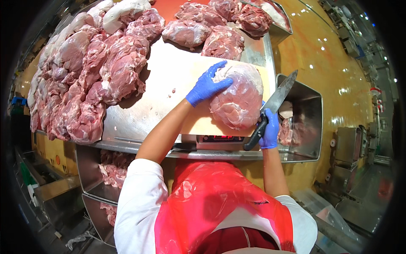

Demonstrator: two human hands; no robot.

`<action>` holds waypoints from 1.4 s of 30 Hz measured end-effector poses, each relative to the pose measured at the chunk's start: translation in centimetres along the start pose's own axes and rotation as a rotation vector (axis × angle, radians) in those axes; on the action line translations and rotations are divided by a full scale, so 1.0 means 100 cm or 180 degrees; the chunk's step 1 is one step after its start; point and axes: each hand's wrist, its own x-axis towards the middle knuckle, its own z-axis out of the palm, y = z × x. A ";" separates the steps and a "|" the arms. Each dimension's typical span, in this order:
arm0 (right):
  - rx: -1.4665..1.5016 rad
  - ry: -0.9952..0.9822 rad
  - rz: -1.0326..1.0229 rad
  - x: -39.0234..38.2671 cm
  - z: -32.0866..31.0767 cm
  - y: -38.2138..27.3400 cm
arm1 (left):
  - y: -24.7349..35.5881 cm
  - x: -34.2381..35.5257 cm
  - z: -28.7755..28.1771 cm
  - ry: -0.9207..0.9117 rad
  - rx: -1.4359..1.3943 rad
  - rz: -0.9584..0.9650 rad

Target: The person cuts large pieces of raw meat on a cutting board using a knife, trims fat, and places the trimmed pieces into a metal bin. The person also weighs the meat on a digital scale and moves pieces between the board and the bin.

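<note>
A large, rounded cut of raw pink meat with whitish fat (237, 101) lies on a cream-coloured rectangular board (196, 120) near the front edge of the metal tabletop (124, 122), with a heap of raw pink-and-white cuts (120, 63) to the left. The worker's blue-gloved left hand (210, 84) rests on the cut's upper left side, its grip spread, thumb apart from fingers. The blue-gloved right hand (270, 130), just beside the opposite side, has its grip closed around the handle of a broad steel knife with a black handle (279, 96), blade angled away; whether its fingertips touch the meat is hard to tell. The cut looks heavy and soft, its moist sheen suggesting a slippery surface. A wide palm hold, or both hands beneath its rounded sides, should serve better than a fingertip pinch.
</note>
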 end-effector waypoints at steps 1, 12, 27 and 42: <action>0.0102 0.0198 -0.0250 -0.003 0.011 0.008 | -0.004 -0.003 0.001 0.0128 0.0253 0.0173; -0.0255 -0.1779 0.2080 0.191 0.061 -0.063 | 0.044 -0.103 0.037 0.0435 0.1579 -0.0023; -0.1240 -0.0873 -0.0515 0.072 -0.023 -0.054 | -0.022 -0.095 -0.008 0.1423 0.1763 0.0252; -0.1085 -0.0787 -0.0702 -0.007 0.037 -0.051 | 0.057 -0.058 0.043 0.0098 0.2441 0.1814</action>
